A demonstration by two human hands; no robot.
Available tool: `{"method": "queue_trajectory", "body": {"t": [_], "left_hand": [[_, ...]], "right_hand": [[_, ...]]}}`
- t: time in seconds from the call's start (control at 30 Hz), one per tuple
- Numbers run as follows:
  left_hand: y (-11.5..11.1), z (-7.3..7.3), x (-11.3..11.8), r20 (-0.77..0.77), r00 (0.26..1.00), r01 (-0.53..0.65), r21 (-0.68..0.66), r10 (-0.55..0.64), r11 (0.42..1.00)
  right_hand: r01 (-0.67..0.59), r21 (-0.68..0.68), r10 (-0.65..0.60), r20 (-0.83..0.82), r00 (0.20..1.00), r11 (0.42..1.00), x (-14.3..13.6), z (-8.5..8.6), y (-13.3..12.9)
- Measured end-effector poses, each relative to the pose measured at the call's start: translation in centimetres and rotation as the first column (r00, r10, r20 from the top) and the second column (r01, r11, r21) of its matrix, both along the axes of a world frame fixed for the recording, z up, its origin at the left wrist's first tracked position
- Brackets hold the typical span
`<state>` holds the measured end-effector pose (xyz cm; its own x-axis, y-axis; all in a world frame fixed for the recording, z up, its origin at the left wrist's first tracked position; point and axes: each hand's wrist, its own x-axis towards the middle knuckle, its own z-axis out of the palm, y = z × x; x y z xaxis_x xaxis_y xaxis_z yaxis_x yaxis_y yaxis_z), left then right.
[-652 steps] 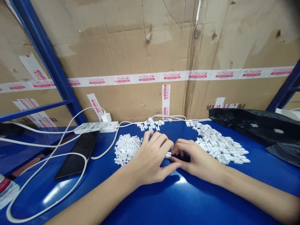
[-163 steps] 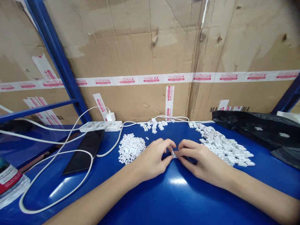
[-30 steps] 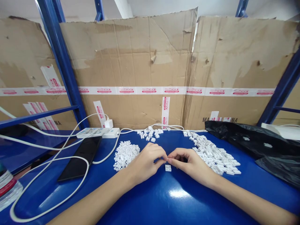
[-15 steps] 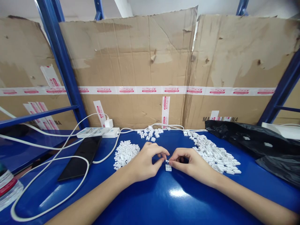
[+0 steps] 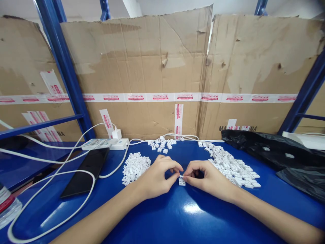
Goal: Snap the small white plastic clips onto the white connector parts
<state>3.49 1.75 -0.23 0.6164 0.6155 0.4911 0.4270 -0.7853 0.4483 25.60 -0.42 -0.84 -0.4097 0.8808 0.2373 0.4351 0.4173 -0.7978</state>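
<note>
In the middle of the blue table my two hands almost meet at the fingertips. My right hand [image 5: 207, 174] is closed in a pinch on a small white plastic piece [image 5: 181, 176]. Thumb and forefinger of my left hand [image 5: 161, 174] curl in at the piece's other side and appear to pinch it; the fingers partly cover the contact. Just below the fingertips lies a small white plastic block [image 5: 182, 182] with dark slots. A pile of tiny white parts [image 5: 136, 166] is beside my left hand, and a larger pile of white blocks [image 5: 233, 167] lies beyond my right hand.
More white blocks [image 5: 161, 144] lie at the back near a cable. On the left are a black phone [image 5: 86, 173], a power strip [image 5: 105, 144], looping white cables and a bottle [image 5: 8, 206]. A black plastic bag [image 5: 264, 149] lies at right. Cardboard [image 5: 142, 74] stands behind.
My left fingertips have dipped slightly closer to the small white piece. My right hand keeps its pinch. The whole view has shifted a little.
</note>
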Motion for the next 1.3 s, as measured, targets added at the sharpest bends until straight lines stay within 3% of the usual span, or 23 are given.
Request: {"method": "queue_trajectory", "body": {"t": [0.33,1.3], "left_hand": [[-0.16,0.28,0.04,-0.049,0.997,0.059,0.047,-0.057,0.997],[-0.34,0.33,-0.1,-0.086,0.994,0.076,0.066,-0.07,0.995]], "right_hand": [[0.0,0.019,-0.001,0.026,1.0,1.0,0.0,-0.04,0.07],[-0.024,0.07,0.019,0.059,0.998,0.997,-0.14,0.19,-0.24]]}}
